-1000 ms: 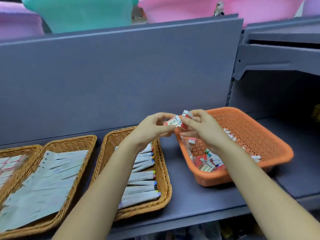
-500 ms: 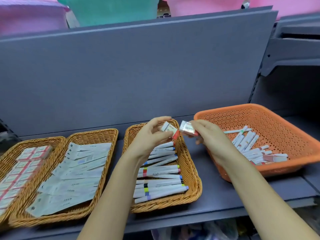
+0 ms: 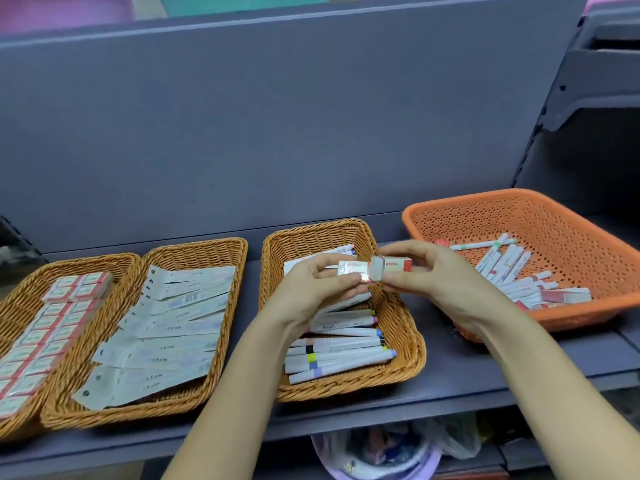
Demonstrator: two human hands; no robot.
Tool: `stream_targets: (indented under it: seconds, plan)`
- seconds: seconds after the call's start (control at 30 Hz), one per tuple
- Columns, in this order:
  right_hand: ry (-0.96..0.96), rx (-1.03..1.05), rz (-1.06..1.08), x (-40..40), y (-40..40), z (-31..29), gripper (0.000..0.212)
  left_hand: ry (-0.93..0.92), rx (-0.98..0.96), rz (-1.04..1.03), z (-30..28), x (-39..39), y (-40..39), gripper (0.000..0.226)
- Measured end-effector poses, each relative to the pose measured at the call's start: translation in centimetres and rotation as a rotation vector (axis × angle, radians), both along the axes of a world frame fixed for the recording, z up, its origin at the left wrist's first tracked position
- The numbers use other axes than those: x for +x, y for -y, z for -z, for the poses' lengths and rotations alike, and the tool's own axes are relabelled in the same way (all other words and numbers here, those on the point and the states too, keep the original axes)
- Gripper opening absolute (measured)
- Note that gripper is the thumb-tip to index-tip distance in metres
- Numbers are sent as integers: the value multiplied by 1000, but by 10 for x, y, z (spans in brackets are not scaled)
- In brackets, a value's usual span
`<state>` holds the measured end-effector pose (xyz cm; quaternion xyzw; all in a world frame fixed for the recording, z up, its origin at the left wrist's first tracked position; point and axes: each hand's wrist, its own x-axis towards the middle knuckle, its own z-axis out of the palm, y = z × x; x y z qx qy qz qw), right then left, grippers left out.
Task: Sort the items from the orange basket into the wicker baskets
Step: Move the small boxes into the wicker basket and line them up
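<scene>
A single head-worn, wide-angle view looks forward and down onto a grey shelf [image 3: 460,365] from close range. It faces the shelf's back panel [image 3: 277,126] squarely. Both forearms reach in from the bottom edge, with the hands near the centre. The wicker baskets [image 3: 194,327] lie left and the orange basket [image 3: 540,220] right.

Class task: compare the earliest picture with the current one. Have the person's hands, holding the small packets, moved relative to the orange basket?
Yes. The left hand and right hand were over the orange basket's near-left corner; now they hold the packets leftward, above the marker-filled wicker basket.
</scene>
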<state>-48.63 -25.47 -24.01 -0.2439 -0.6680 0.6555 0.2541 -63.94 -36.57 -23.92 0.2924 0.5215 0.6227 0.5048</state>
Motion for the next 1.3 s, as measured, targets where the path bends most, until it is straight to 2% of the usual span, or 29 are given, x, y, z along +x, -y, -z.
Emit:
stream_targets:
  seconds: [0.13, 0.27, 0.33, 0.47, 0.63, 0.77, 0.97, 1.07, 1.3]
  plan:
    - [-71, -17, 27, 0, 0, -1, 21, -21, 21, 6, -1, 3, 7, 31]
    - [-13, 13, -83, -3, 1, 0, 37, -130, -26, -130, -3, 1, 20, 25]
    - [3, 46, -110, -7, 3, -1, 36, -177, -37, -178, -2, -3, 28, 23]
    - [84, 196, -101, -15, 10, -4, 29, -286, -18, -222, -2, -14, 44, 22]
    - [148, 410, -105, -37, 33, -11, 27, -494, -24, -172, -3, -35, 66, 25]
    - [130, 519, -91, -66, 65, -20, 27, -575, 9, -166, -8, -64, 96, 27]
    - [109, 614, -63, -129, 124, -20, 24, -984, -73, -195, -20, -127, 157, 26]
    - [130, 673, -66, -160, 149, -17, 25, -1133, -86, -206, -24, -158, 185, 26]
    - [203, 752, -94, -221, 186, -12, 23, -1156, -107, -216, -20, -218, 224, 23]
